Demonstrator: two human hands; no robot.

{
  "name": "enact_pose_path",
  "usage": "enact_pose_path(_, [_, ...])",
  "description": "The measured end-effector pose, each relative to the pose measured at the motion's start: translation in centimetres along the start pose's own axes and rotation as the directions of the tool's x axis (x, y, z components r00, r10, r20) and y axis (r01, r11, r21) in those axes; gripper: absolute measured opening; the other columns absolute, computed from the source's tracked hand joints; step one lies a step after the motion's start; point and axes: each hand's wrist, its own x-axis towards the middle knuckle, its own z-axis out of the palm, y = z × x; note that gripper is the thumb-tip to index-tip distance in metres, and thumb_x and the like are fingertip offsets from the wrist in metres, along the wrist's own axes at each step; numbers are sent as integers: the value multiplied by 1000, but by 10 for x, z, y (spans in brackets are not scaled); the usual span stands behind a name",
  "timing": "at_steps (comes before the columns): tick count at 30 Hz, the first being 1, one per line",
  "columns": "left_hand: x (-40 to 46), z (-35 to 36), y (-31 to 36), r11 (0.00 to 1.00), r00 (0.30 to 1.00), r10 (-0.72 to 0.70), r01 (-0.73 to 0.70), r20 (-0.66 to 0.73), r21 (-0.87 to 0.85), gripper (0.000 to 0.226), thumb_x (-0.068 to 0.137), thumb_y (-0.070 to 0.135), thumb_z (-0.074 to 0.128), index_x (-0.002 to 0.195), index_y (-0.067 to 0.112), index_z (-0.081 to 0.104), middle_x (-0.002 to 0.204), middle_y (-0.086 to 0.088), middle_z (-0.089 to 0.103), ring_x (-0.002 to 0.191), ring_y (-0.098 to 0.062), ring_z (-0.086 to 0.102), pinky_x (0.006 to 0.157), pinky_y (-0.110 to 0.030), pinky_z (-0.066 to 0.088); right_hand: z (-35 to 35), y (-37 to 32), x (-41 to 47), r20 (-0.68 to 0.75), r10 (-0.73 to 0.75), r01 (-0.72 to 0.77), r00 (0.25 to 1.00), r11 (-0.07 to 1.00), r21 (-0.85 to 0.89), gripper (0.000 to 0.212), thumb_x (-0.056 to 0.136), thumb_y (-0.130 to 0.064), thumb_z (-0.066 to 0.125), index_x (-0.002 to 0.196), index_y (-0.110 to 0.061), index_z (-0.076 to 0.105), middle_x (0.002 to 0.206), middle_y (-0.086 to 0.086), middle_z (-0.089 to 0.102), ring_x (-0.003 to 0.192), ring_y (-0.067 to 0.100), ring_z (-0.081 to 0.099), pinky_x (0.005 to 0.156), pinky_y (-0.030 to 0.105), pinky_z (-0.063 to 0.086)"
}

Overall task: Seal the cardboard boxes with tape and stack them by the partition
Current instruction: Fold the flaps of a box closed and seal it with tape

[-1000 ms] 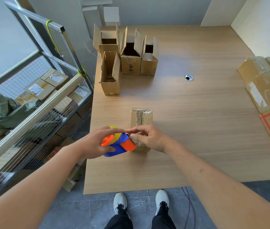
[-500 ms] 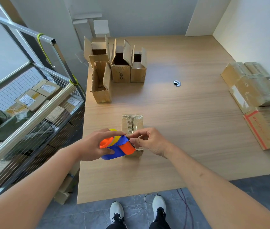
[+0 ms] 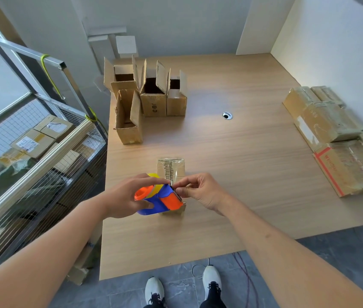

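My left hand (image 3: 124, 196) grips blue-orange tape gun (image 3: 160, 200). My right hand (image 3: 200, 192) pinches tape end at 3 o'clock. Small brown box (image 3: 171, 167) beneath, top shiny with tape.

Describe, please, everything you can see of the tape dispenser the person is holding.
The tape dispenser looks like plastic: a blue body, an orange hub at its left end, an orange front plate edged by a serrated cutter, and a yellow roll showing behind. It lies tilted, cutter toward the right, in front of the taped box near the table's front. The left hand grips it, thumb below and fingers over the top. The right hand pinches at the cutter edge, likely the tape end.
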Motion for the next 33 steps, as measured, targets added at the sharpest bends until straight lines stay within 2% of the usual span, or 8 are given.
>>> enact_pose_path(6, [-4, -1, 7, 1000, 1000, 7, -7, -6, -3, 77, 88, 18, 78, 142, 61, 43, 130, 27, 49, 122, -4, 47, 103, -38, 42, 2, -5, -4, -17, -7, 7, 1000, 1000, 7, 18, 86, -3, 79, 94, -19, 81, 91, 24, 75, 79, 16, 69, 80, 27, 56])
enact_pose_path(12, [-7, 2, 15, 999, 993, 3, 1, -115, 33, 79, 84, 19, 81, 139, 61, 44, 128, 19, 49, 118, -8, 49, 100, -40, 46, 5, -12, -5, -60, -69, 70, 996, 997, 12, 21, 90, 1, 73, 98, -17, 80, 92, 17, 77, 79, 10, 69, 79, 22, 55])
enact_pose_path(16, [-7, 0, 19, 996, 989, 24, -11, -148, 85, 80, 85, 20, 82, 140, 62, 43, 123, 19, 46, 112, -7, 47, 94, -31, 44, -2, -18, -4, -28, -23, 24, 999, 999, 25, 13, 94, -11, 71, 103, -12, 80, 101, 20, 76, 91, 18, 70, 90, 36, 60])
enact_pose_path(19, [-8, -1, 24, 990, 988, 43, -23, -147, 139, 79, 86, 22, 81, 141, 62, 41, 121, 18, 45, 110, -5, 45, 91, -26, 41, -6, -24, -4, 1, -5, 5, 1000, 1000, 5, 18, 94, -23, 72, 104, -10, 80, 101, 16, 77, 94, 18, 72, 87, 33, 60])
enact_pose_path(23, [-9, -5, 33, 993, 991, 37, -22, -130, 112, 80, 87, 20, 81, 142, 62, 41, 124, 19, 46, 113, -8, 46, 96, -36, 45, -10, -29, -2, 16, -28, 29, 999, 999, -36, 22, 86, -16, 82, 105, -6, 78, 92, 20, 77, 84, 21, 73, 83, 35, 61])
enact_pose_path(27, [-9, -10, 36, 996, 996, -1, 9, -89, 90, 83, 88, 19, 78, 142, 67, 37, 125, 18, 48, 115, -10, 47, 100, -43, 45, -11, -30, 1, 0, -30, 30, 1000, 998, -54, 14, 88, -6, 78, 101, -6, 79, 94, 20, 76, 86, 25, 72, 87, 45, 61])
enact_pose_path(29, [-10, -9, 36, 997, 997, -12, 18, -74, 82, 82, 90, 21, 76, 144, 67, 35, 124, 16, 50, 115, -11, 48, 102, -44, 43, -9, -27, 2, -50, -29, 26, 998, 997, -71, 13, 89, -1, 75, 99, -7, 79, 90, 14, 77, 82, 21, 72, 84, 41, 62])
enact_pose_path(33, [-11, 0, 31, 998, 996, -55, 58, -69, 35, 69, 97, 35, 67, 144, 71, 30, 113, 12, 51, 106, -12, 50, 100, -45, 43, 1, -19, 2, -255, -29, 5, 966, 996, -94, 11, 87, 0, 76, 91, -8, 81, 78, 7, 77, 67, 17, 73, 66, 29, 62])
